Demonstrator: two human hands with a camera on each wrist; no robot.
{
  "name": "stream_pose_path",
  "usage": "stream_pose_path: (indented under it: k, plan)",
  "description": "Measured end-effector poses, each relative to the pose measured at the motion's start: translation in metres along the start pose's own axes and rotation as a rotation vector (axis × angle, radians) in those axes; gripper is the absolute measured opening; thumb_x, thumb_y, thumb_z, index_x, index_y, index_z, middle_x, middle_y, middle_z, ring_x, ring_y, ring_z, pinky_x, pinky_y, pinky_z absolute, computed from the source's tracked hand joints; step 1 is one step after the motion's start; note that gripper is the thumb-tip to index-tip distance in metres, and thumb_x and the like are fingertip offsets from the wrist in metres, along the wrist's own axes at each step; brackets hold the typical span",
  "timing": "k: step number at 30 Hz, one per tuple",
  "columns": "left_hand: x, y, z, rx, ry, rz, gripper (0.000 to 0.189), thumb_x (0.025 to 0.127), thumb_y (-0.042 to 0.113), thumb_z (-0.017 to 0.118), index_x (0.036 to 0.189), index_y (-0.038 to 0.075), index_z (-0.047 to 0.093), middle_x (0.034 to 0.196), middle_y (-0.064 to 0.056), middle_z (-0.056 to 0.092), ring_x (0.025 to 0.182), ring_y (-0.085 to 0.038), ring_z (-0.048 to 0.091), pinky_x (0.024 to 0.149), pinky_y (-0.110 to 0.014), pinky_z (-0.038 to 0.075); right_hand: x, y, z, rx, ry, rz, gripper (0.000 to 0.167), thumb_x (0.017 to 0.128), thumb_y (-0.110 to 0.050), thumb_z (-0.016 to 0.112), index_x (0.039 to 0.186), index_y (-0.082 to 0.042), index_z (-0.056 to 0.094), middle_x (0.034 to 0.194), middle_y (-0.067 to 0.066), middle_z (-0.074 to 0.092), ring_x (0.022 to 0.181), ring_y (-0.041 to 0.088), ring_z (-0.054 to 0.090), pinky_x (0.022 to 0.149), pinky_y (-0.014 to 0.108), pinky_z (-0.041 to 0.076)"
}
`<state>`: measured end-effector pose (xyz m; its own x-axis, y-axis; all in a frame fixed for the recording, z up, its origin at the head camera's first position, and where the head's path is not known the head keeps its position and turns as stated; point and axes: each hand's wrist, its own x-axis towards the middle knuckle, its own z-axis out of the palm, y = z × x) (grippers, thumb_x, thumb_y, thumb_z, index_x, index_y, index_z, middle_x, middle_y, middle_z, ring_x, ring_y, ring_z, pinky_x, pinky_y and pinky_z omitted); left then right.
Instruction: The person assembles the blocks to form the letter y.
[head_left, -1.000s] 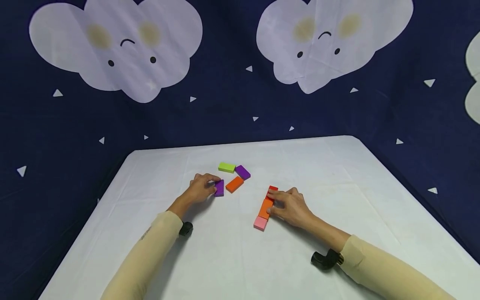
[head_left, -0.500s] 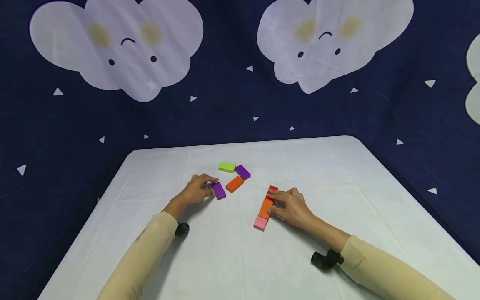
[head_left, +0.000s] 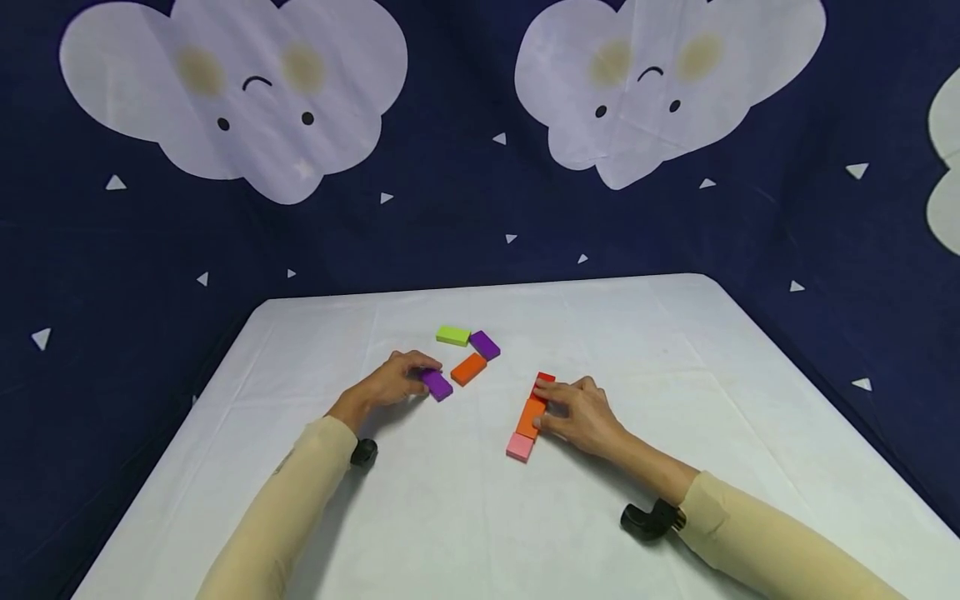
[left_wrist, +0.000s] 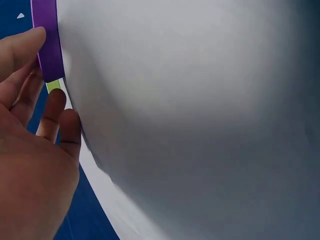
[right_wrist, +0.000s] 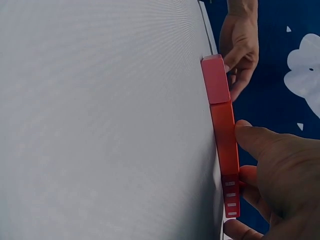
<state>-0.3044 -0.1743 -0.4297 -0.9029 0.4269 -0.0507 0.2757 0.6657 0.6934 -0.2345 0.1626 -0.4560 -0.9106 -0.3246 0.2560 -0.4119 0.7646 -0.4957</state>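
In the head view, my left hand [head_left: 390,379] pinches a purple block [head_left: 437,385] between thumb and fingers. The left wrist view shows the thumb against that purple block [left_wrist: 51,60], with the other fingers partly behind it. To the right, a pink block [head_left: 520,447], an orange block [head_left: 530,419] and a red block [head_left: 546,377] lie end to end in a slanted row. My right hand [head_left: 585,412] rests on this row. Its thumb touches the orange block [right_wrist: 226,140], and other fingers lie at the red block [right_wrist: 230,192], partly covering it in the head view.
Beyond the left hand lie a second orange block [head_left: 468,369], another purple block [head_left: 484,345] and a lime green block [head_left: 453,336]. They sit on a white-covered table [head_left: 450,517]. A dark blue cloth [head_left: 450,242] with clouds hangs behind the table's far edge.
The purple block at my left hand has turned from upright to slanted and shifted slightly toward me, away from the loose orange block. My right hand and the row stay put.
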Motion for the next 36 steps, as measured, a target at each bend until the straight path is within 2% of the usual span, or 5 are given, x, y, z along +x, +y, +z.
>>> stream_pose_path:
  k: [9,18,25,28,36]
  plan:
    - [-0.01,-0.005,-0.004,-0.023,-0.008,-0.039,0.036,0.083,0.005,0.067,0.118,0.009,0.064,0.117,-0.01,0.06,0.106,-0.024,0.042,0.092,-0.037,0.035,0.0,0.0,0.0,-0.006,0.001,-0.002,0.05,0.075,-0.036,0.076,0.121,-0.021,0.065,0.126,0.002,0.064,0.091,0.017,0.044,0.079,0.034,0.029]
    - [-0.013,-0.005,-0.004,-0.083,-0.027,-0.035,0.035,0.083,0.003,0.066,0.118,0.005,0.062,0.116,-0.014,0.058,0.099,-0.023,0.05,0.083,-0.029,0.04,0.0,0.001,0.002,-0.001,0.004,0.0,0.05,0.075,-0.037,0.076,0.121,-0.021,0.065,0.126,0.003,0.064,0.09,0.017,0.043,0.078,0.033,0.028]
    - [-0.02,0.001,-0.002,-0.146,-0.008,-0.064,0.035,0.083,0.002,0.064,0.118,0.006,0.062,0.116,-0.014,0.057,0.101,-0.023,0.05,0.082,-0.028,0.04,0.0,0.0,0.001,-0.004,0.013,-0.014,0.05,0.075,-0.037,0.077,0.121,-0.02,0.066,0.125,0.003,0.065,0.09,0.018,0.044,0.079,0.034,0.029]
    - [-0.022,0.005,0.001,-0.147,0.001,-0.057,0.034,0.083,0.002,0.063,0.117,0.005,0.062,0.116,-0.014,0.058,0.103,-0.024,0.051,0.083,-0.029,0.038,0.0,0.001,0.001,-0.005,0.015,-0.019,0.05,0.075,-0.037,0.077,0.12,-0.02,0.066,0.125,0.003,0.065,0.09,0.017,0.044,0.078,0.033,0.029]
    - [-0.029,0.019,0.011,-0.175,0.018,-0.105,0.035,0.082,0.001,0.064,0.116,0.01,0.064,0.115,-0.009,0.059,0.101,-0.021,0.051,0.081,-0.028,0.038,0.0,0.002,0.002,-0.002,0.026,-0.022,0.05,0.074,-0.037,0.077,0.12,-0.02,0.066,0.124,0.003,0.065,0.09,0.017,0.044,0.077,0.033,0.028]
